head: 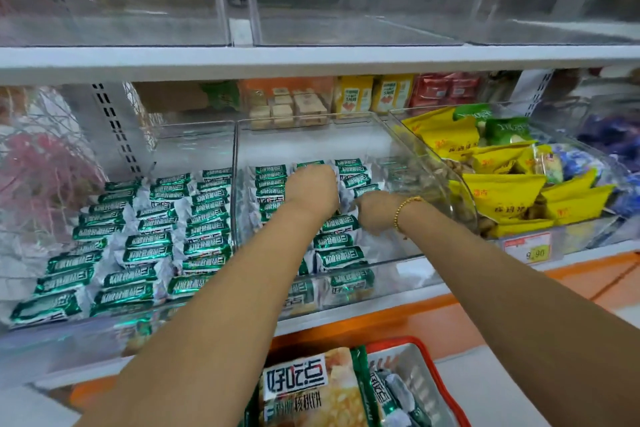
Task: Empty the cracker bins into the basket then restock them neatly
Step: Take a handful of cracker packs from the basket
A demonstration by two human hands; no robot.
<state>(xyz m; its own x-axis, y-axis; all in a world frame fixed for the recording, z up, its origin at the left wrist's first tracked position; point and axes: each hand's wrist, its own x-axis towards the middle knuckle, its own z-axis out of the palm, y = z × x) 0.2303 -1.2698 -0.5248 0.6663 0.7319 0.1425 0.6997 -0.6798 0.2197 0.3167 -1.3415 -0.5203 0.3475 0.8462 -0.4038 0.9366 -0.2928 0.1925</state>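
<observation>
Nearest the camera, a red-rimmed basket [446, 388] sits low in front of the shelf and holds a large cracker bag [311, 388] with a few small green-and-white packets beside it. Both bare forearms reach up over it into the clear bins on the white shelf [311, 59]. The left bin [194, 146] is filled with cracker packets [147, 251], green and white with crimped silver ends, laid flat in three fairly even columns running front to back. The middle bin [311, 144] holds the same packets in looser columns, and a strip of its floor along the right wall shows bare. A right bin [398, 135], angled outward, carries yellow snack bags [502, 184] and some green ones. The left hand [313, 189] is deep in the middle bin, its back to the camera and bent down onto the packets near the rear; its fingers are hidden behind the knuckles, so whether they grasp a packet cannot be told. The right hand [375, 213] lies just beside it, slightly nearer, fingers [372, 230] curled down among the packets but blurred, their hold unclear. A gold bead bracelet [403, 213] circles the right wrist. A small price tag [528, 250] hangs under the right bin.
</observation>
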